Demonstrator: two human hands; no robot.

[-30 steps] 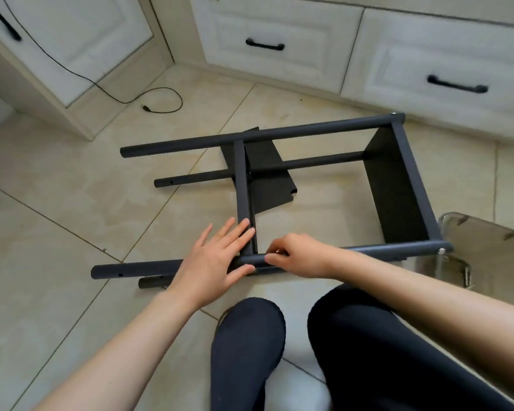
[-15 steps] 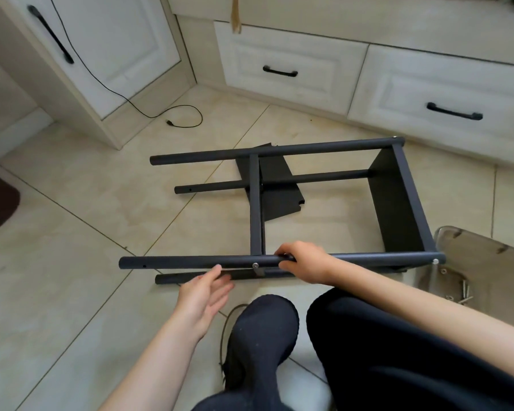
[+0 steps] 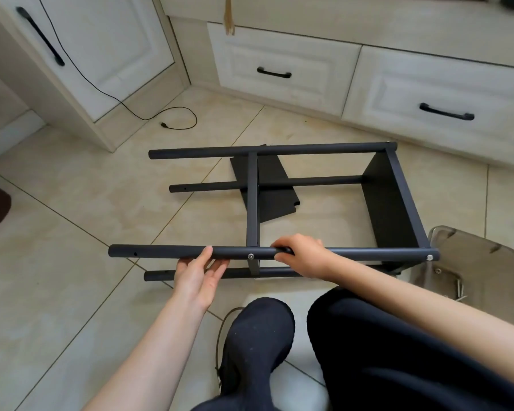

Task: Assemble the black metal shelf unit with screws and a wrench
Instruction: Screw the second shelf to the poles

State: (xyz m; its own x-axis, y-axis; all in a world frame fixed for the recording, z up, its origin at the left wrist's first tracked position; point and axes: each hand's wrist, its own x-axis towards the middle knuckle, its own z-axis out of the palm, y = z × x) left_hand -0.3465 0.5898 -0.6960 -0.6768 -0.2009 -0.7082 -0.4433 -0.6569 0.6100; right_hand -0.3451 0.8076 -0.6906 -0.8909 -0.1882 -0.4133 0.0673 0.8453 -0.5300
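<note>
Shelf frame [image 3: 398, 203]: lies on its side on the tiled floor, just ahead of the person's knees, partly built from black poles and panels.
Near pole [image 3: 161, 252]: uppermost tube on the person's side, running left to right; both hands are on it.
Right hand [image 3: 301, 258]: fingers curled over the near pole, gripping it just right of the middle screw.
Middle screw [image 3: 250, 256]: silver head on the near pole, between the two hands, where the cross bar [image 3: 252, 203] meets it.
Left hand [image 3: 199, 274]: left of that screw, thumb on the pole's near face, fingers reaching behind and under it; it holds the pole loosely.
End screw [image 3: 429, 257]: far right of the right hand's grip, at the pole's tip.
Clear bin [image 3: 469, 262]: beyond that end, with loose screws [image 3: 459, 289] inside.
Cable [image 3: 172, 120]: on the floor, well beyond the frame, by the white cabinets [image 3: 279, 69].
</note>
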